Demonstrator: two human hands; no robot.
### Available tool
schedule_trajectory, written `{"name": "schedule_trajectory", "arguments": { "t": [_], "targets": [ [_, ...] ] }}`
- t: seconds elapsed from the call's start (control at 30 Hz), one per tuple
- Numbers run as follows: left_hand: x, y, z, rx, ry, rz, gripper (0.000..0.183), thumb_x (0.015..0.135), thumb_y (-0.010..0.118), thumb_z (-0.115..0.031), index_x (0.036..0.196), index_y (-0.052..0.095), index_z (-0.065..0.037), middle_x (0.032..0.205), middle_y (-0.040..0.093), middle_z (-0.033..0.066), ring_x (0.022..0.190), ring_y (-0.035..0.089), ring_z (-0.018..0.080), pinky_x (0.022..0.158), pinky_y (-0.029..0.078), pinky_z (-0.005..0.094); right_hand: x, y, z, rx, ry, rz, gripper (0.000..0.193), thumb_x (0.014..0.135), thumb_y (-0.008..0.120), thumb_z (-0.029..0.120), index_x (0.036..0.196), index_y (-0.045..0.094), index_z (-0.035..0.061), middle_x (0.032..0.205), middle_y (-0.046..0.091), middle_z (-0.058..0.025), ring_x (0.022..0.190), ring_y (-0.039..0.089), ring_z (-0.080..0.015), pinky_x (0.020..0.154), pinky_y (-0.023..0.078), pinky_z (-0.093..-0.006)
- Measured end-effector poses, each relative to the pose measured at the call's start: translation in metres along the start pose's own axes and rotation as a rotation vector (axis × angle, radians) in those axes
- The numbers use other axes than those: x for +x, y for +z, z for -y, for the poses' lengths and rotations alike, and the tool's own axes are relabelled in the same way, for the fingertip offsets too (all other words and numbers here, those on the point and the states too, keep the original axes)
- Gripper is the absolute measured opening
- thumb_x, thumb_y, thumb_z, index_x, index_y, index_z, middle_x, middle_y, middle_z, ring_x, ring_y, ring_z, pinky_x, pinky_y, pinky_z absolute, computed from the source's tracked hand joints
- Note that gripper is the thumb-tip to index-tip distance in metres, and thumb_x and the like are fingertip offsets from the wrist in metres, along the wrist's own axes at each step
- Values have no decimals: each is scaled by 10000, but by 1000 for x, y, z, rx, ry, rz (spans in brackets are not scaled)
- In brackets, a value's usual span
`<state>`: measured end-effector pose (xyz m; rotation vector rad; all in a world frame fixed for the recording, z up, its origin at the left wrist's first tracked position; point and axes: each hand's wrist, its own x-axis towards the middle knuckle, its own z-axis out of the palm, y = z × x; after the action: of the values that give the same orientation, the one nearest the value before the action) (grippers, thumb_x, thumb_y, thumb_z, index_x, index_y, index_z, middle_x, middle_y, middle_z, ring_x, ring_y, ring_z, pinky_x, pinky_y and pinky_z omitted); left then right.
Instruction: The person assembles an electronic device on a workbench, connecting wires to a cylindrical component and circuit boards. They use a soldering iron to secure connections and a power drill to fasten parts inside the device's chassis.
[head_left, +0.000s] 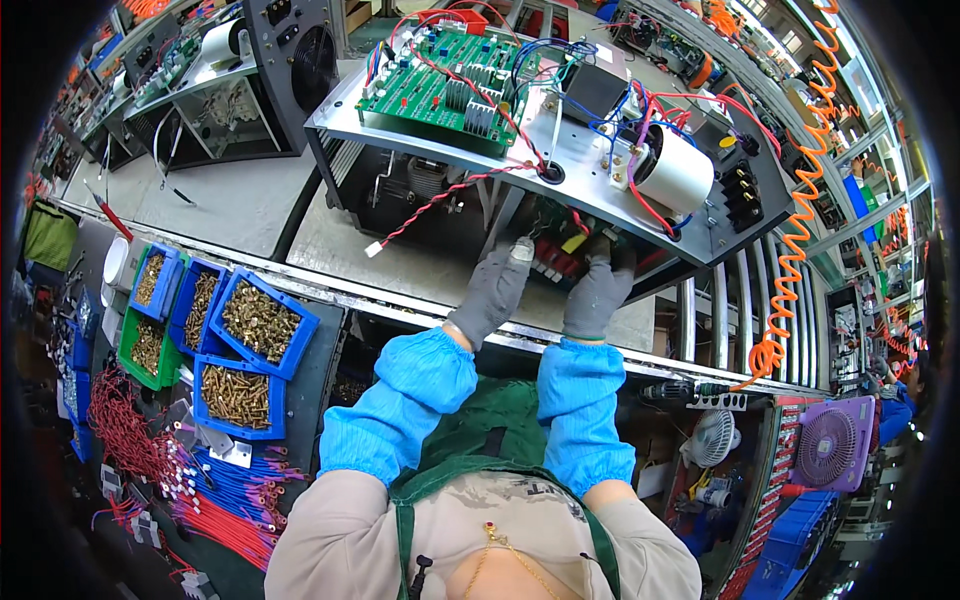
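At the shadowed front opening of a metal chassis [580, 190], the fingers [520, 253] of the gloved left hand [490, 293] reach up beside a red component [556, 262], one pale fingertip catching the light. The right hand [600, 290], also in a grey glove, is on the other side of it, its fingers darkened under the overhanging plate. How far either set is open, and whether it has hold of anything, cannot be told; the shade also blurs the parts deeper inside. A small yellow piece [574, 242] shows between the hands.

The left wrist slants inward toward the right, while the right hand points nearly straight up and away from the body. Both forearms, in blue sleeve covers [405, 395], come from the lower part of the view.

On the chassis sit a green circuit board [435, 75] and a white cylinder [680, 175], and a red twisted cable [430, 207] hangs over its front edge. The chassis stands on a grey table [235, 220]. At left are blue bins [300, 350] of brass-coloured fittings; loose wires [230, 500] lie below, their far ends hard to separate.
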<state>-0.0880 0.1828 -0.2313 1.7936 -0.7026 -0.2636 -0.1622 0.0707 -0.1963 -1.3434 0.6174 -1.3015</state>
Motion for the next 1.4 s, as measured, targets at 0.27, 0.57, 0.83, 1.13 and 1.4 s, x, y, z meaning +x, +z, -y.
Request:
{"name": "schedule_trajectory", "arguments": {
  "t": [0.27, 0.57, 0.83, 1.13, 1.4],
  "targets": [
    [-24, -2, 5, -186, -131, -11, 293, 915, 523, -247, 1059, 558, 5, 1032, 594, 138, 886, 603, 274, 709, 482, 340, 5, 13, 7, 67, 115, -84, 313, 853, 643, 102, 1137, 570, -8, 1051, 620, -89, 909, 552, -177, 812, 432, -299],
    [5, 51, 29, 139, 5, 83, 316, 807, 617, -281, 983, 598, -20, 850, 665, 158, 783, 635, 346, 697, 518, 399, 16, -19, -18, -816, -433, 134, 307, 783, 573, -7, 1081, 637, 38, 1125, 585, -176, 1016, 572, -308, 901, 446, -331],
    [16, 73, 71, -1487, -685, -32, 141, 834, 512, -240, 821, 518, -99, 625, 462, -4, 536, 441, 140, 467, 378, 262, 9, 4, 18, -58, 143, 17, 333, 864, 610, 96, 1172, 555, -17, 1067, 623, -95, 925, 561, -186, 846, 426, -310],
    [11, 46, 28, -1987, -691, 288, 211, 915, 452, -162, 1046, 570, -44, 976, 638, 108, 889, 624, 217, 774, 538, 344, 14, -9, -20, -451, -241, 66, 371, 876, 600, 138, 1179, 508, -57, 1033, 624, -155, 940, 578, -240, 847, 446, -321],
    [6, 79, 48, -928, 9, 120, 299, 856, 594, -46, 1152, 553, -29, 1087, 619, 118, 994, 600, 217, 853, 509, 334, -7, -37, 33, -795, -331, 174, 342, 782, 667, 174, 1060, 538, 23, 876, 577, -137, 742, 624, -282, 605, 505, -406]
  ]
}}
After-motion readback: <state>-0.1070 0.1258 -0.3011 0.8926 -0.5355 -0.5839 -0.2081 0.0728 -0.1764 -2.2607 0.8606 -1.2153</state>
